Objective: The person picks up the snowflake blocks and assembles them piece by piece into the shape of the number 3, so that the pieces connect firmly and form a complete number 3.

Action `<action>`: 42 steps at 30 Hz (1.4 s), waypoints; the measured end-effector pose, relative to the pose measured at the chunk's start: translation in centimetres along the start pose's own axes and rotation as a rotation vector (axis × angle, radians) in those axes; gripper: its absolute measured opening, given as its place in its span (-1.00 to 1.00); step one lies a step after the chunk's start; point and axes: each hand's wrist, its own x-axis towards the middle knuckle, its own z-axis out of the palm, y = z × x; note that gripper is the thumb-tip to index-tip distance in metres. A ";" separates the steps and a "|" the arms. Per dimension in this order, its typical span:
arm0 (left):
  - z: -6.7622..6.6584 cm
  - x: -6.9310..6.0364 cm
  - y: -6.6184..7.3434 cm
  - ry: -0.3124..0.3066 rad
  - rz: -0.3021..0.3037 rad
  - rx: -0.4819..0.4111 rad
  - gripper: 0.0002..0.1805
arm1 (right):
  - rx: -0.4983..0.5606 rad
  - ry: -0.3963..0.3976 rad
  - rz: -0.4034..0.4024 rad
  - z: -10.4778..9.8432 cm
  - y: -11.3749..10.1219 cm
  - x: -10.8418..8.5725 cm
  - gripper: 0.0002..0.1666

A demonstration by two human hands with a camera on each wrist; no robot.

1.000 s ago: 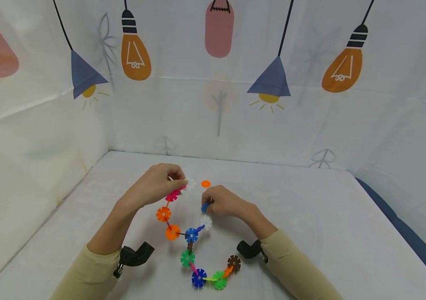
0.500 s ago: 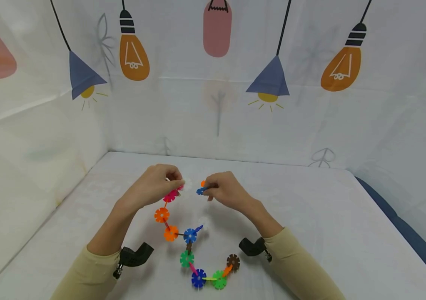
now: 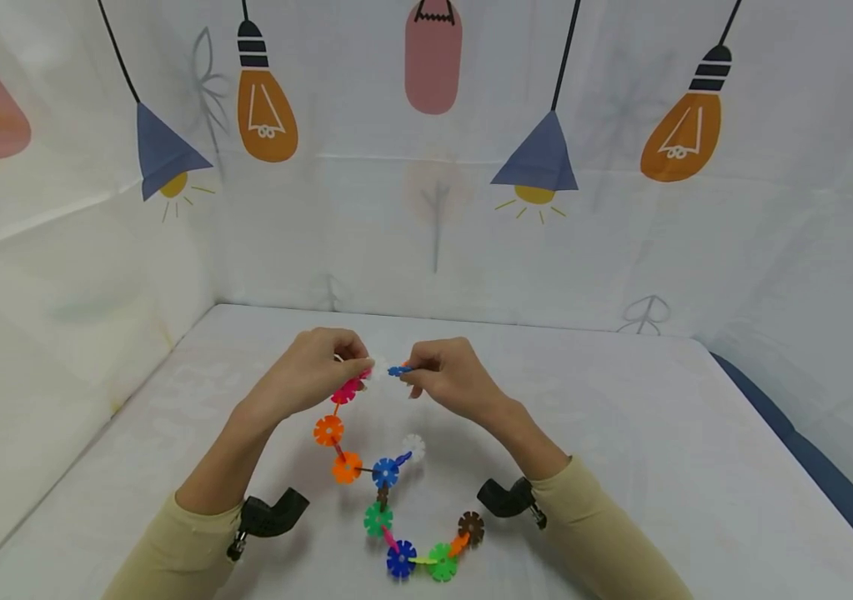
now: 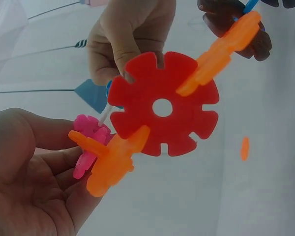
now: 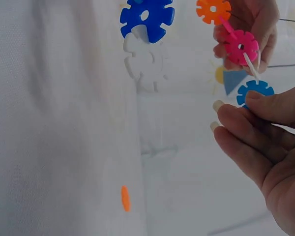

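Observation:
In the head view, my left hand (image 3: pixel 313 367) holds the upper end of a chain of slotted plastic snowflake discs. A pink disc (image 5: pixel 241 47) and a white disc (image 5: pixel 251 66), nearly edge-on, are at that end. My right hand (image 3: pixel 456 379) pinches a single blue snowflake disc (image 3: pixel 398 371) between thumb and fingers. In the right wrist view that blue disc (image 5: pixel 255 92) meets the white disc's edge, or nearly; I cannot tell if their slots are joined. A red disc (image 4: pixel 162 105) with orange discs (image 4: pixel 120 160) beside it hangs large in the left wrist view.
The chain runs down past an orange disc (image 3: pixel 347 467) and a blue one (image 3: pixel 385 472), where a white-tipped branch (image 3: pixel 413 447) splits off, to a brown end disc (image 3: pixel 471 528). A loose orange disc (image 5: pixel 126 198) lies on the white table (image 3: pixel 621 467). Printed fabric walls (image 3: pixel 366 233) surround it.
My right hand has moved up and left from the white-tipped branch, carrying the blue disc to the white disc at my left hand. The left hand has barely moved.

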 end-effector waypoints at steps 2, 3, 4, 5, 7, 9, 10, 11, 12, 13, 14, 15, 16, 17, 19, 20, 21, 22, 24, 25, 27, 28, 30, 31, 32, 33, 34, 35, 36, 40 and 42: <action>0.0 0.0 0.1 0.010 0.002 -0.002 -0.81 | -0.003 0.008 -0.016 0.0 -0.2 0.0 -0.78; 0.0 0.0 0.1 0.014 0.005 -0.001 -0.81 | -0.005 0.012 -0.025 0.0 -0.2 0.0 -0.77; 0.0 0.0 0.1 0.019 0.007 -0.001 -0.82 | -0.004 0.016 -0.034 0.0 -0.3 -0.1 -0.76; 0.1 0.0 0.2 0.026 0.003 -0.003 -0.83 | -0.008 0.020 -0.044 0.0 -0.3 -0.1 -0.75; 0.2 -0.1 0.3 0.040 -0.001 -0.009 -0.85 | -0.018 0.028 -0.067 0.1 -0.4 -0.1 -0.74; 0.3 -0.1 0.3 0.053 0.006 -0.015 -0.85 | -0.032 0.036 -0.091 0.1 -0.6 -0.2 -0.74; 0.4 -0.1 0.4 0.062 0.008 -0.018 -0.86 | -0.042 0.040 -0.106 0.1 -0.7 -0.2 -0.75; 0.5 -0.1 0.5 0.069 0.013 -0.023 -0.86 | -0.057 0.043 -0.125 0.1 -0.7 -0.2 -0.75; 0.6 -0.1 0.5 0.076 0.019 -0.023 -0.86 | -0.070 0.047 -0.144 0.2 -0.8 -0.2 -0.76; 0.7 -0.2 0.6 0.083 0.025 -0.024 -0.86 | -0.083 0.051 -0.164 0.2 -0.8 -0.2 -0.76; 0.8 -0.2 0.6 0.090 0.032 -0.024 -0.86 | -0.100 0.056 -0.185 0.2 -0.9 -0.2 -0.77; 0.9 -0.2 0.7 0.098 0.035 -0.024 -0.86 | -0.127 0.065 -0.208 0.2 -1.0 -0.3 -0.77; 1.0 -0.2 0.7 0.106 0.040 -0.023 -0.86 | -0.158 0.076 -0.232 0.2 -1.1 -0.3 -0.77; 1.1 -0.2 0.7 0.113 0.044 -0.022 -0.87 | -0.190 0.087 -0.256 0.2 -1.1 -0.3 -0.78; 1.3 -0.2 0.7 0.125 0.050 -0.015 -0.87 | -0.263 0.111 -0.298 0.2 -1.3 -0.4 -0.79; 1.4 -0.2 0.7 0.131 0.053 -0.011 -0.88 | -0.302 0.122 -0.316 0.2 -1.4 -0.4 -0.78; 1.5 -0.1 0.7 0.136 0.055 -0.007 -0.87 | -0.337 0.131 -0.332 0.2 -1.5 -0.5 -0.78; 1.6 -0.1 0.7 0.140 0.057 -0.004 -0.87 | -0.361 0.137 -0.345 0.3 -1.6 -0.5 -0.77; 1.7 -0.1 0.7 0.148 0.060 0.002 -0.87 | -0.400 0.145 -0.360 0.3 -1.7 -0.6 -0.75; 1.8 -0.1 0.7 0.150 0.061 0.002 -0.87 | -0.411 0.149 -0.365 0.3 -1.8 -0.7 -0.74; 1.9 0.0 0.7 0.153 0.061 0.000 -0.86 | -0.426 0.155 -0.369 0.3 -1.9 -0.7 -0.72; 2.0 0.0 0.7 0.154 0.060 -0.001 -0.86 | -0.432 0.156 -0.370 0.3 -1.9 -0.7 -0.71; 2.0 0.0 0.7 0.153 0.059 -0.003 -0.86 | -0.442 0.156 -0.371 0.4 -1.9 -0.7 -0.71; 2.1 0.0 0.7 0.152 0.058 -0.004 -0.86 | -0.445 0.155 -0.371 0.4 -1.9 -0.7 -0.71; 2.1 0.0 0.7 0.151 0.057 -0.007 -0.86 | -0.449 0.154 -0.372 0.4 -1.9 -0.7 -0.71; 2.1 0.0 0.7 0.150 0.055 -0.008 -0.86 | -0.452 0.152 -0.372 0.4 -1.9 -0.7 -0.71; 2.1 0.1 0.6 0.148 0.053 -0.012 -0.86 | -0.455 0.151 -0.371 0.5 -1.9 -0.7 -0.71; 2.2 0.1 0.6 0.149 0.053 -0.010 -0.86 | -0.453 0.150 -0.372 0.5 -1.9 -0.8 -0.71; 2.3 0.2 0.5 0.151 0.050 -0.006 -0.86 | -0.458 0.146 -0.373 0.6 -1.8 -0.8 -0.71; 2.5 0.3 0.5 0.146 0.046 0.039 -0.85 | -0.488 0.125 -0.375 0.9 -1.6 -0.8 -0.73; 2.3 0.3 0.6 0.138 0.050 0.061 -0.85 | -0.496 0.122 -0.376 1.0 -1.6 -0.8 -0.75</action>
